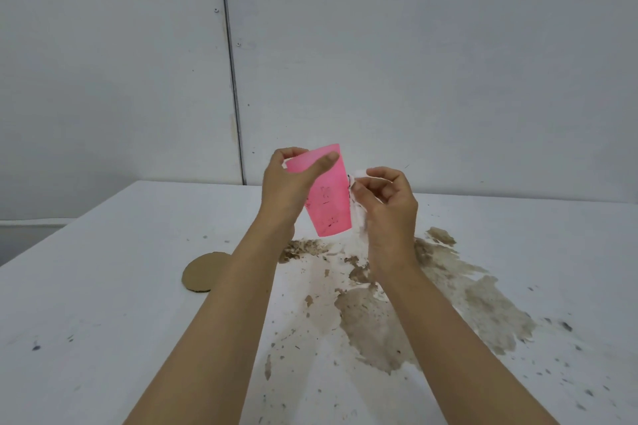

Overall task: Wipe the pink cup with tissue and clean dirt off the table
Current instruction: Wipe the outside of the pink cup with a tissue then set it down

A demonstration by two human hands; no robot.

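Pink plastic, flecked with dark specks on its near wall: the pink cup point(328, 197) is up in the air in front of me, above the far middle of the table point(103, 286), wide mouth uppermost and tilted so that its narrow base leans toward my right. My left hand point(283, 190) grips it near the rim, the thumb point(321, 164) laid across the near side and the fingers curled round the far side, where I can see only their tips over the rim.

My right hand point(390, 210) is just beside the cup on its right, fingers bent and pinching a crumpled white tissue point(360, 217). The tissue lies against the cup's right wall and hangs down past my palm toward the cup's base. Its upper edge, where it meets the cup, shows dark smudges. Whether my fingertips themselves touch the plastic I cannot tell, as the tissue covers that spot.

Below both hands the white table is fouled with dirt point(373, 324): a broad brown wet-looking stain spreading to my right, crumbly brown bits nearer the middle, and scattered dark specks further out. A round cardboard disc point(203, 272) lies flat on the table to the left of my left forearm, well apart from the stain. Behind the table stands a pale grey panelled wall point(414, 45) with a dark upright seam
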